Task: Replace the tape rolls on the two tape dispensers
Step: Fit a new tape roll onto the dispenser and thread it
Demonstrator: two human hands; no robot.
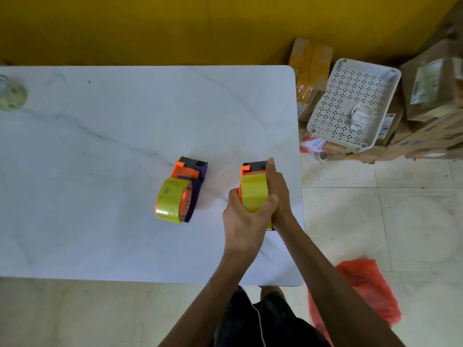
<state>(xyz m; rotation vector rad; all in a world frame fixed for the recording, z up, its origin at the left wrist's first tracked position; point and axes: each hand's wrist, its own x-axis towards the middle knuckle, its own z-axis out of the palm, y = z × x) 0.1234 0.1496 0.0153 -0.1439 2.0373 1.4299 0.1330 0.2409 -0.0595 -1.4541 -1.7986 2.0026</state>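
Note:
Two orange and purple tape dispensers with yellowish rolls are on the white marble table (100,171). The left dispenser (191,171) lies alone on its side, its tape roll (171,200) mounted. The right dispenser (253,169) stands upright near the table's right edge. My left hand (244,221) wraps around its yellow tape roll (254,194) from the near side. My right hand (278,194) presses flat against the dispenser's right side, fingers reaching its front end. Another tape roll (12,95) rests at the table's far left.
Right of the table on the tiled floor are cardboard boxes (436,96), a perforated white plastic tray (350,103) holding a crumpled label, and a red plastic bag (363,289). A yellow wall runs behind the table.

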